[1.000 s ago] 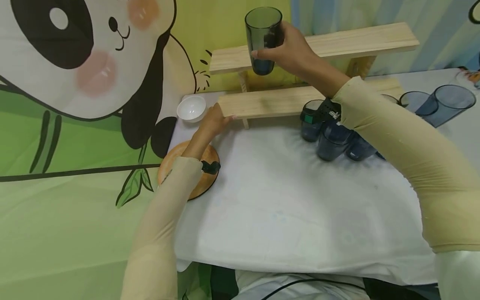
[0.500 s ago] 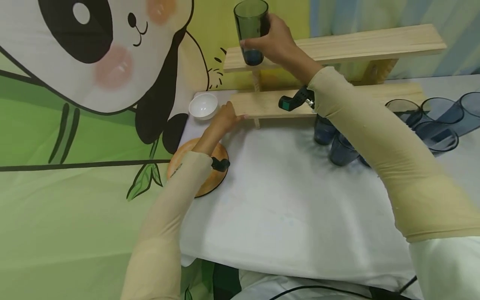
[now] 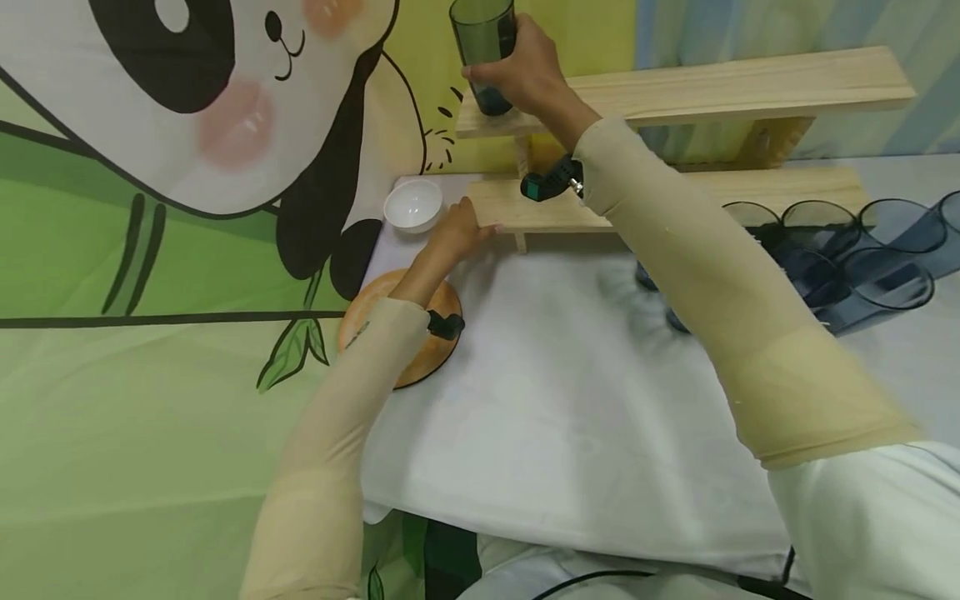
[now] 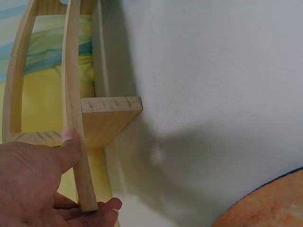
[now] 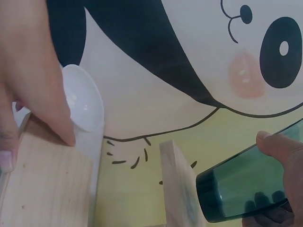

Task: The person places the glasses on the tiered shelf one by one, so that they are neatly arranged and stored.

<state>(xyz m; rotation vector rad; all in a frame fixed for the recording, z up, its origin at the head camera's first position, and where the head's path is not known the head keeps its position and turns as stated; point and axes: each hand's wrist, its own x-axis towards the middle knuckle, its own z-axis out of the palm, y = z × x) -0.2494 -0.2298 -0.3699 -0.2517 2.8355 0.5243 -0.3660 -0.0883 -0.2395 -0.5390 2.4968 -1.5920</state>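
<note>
My right hand grips a dark tinted drinking glass, held upright near the left end of the upper board of a two-tier wooden shelf. In the right wrist view the glass looks green, and its base is close to the board's end; whether they touch, I cannot tell. My left hand holds the left end of the lower board. The left wrist view shows its thumb on one face of that board and the fingers under its end.
Several similar glasses stand on the right of the white-covered table, partly behind my right sleeve. A white bowl sits left of the shelf. Under my left forearm lies a round orange-brown plate. A panda-print cloth hangs behind.
The right hand has carried the glass slightly left toward the end of the upper board. The head view has shifted a little. My left hand keeps its hold on the lower board.
</note>
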